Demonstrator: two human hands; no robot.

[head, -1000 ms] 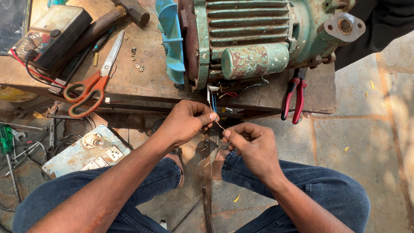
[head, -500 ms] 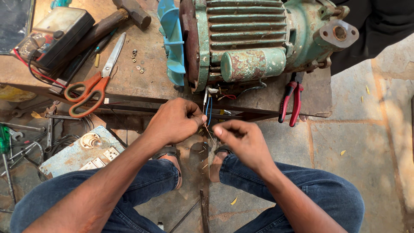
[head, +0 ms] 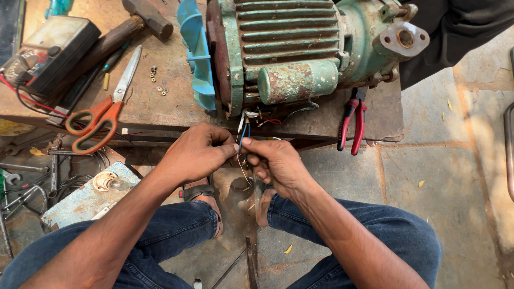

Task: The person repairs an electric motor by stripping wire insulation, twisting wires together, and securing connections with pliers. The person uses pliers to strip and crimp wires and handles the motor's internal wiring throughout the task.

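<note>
A worn green electric motor (head: 289,51) with a blue fan (head: 195,59) lies on a low wooden bench (head: 160,107). Thin wires (head: 242,131), blue and white among them, hang from under the motor over the bench's front edge. My left hand (head: 195,152) pinches these wires between thumb and fingers. My right hand (head: 273,163) meets it fingertip to fingertip and grips the same wire ends, with a bare strand trailing below. Both hands sit just below the bench edge, above my knees.
Orange-handled scissors (head: 101,115), a hammer (head: 126,29), a black meter (head: 51,51) with red leads and small nuts lie on the bench's left. Red pliers (head: 353,123) hang at its right edge. A pale blue box (head: 88,195) and spanners lie on the floor at left.
Both hands have stayed together on the wires, shifting slightly up toward the bench edge. The fingers have re-gripped the wire ends; the view has tilted a little.
</note>
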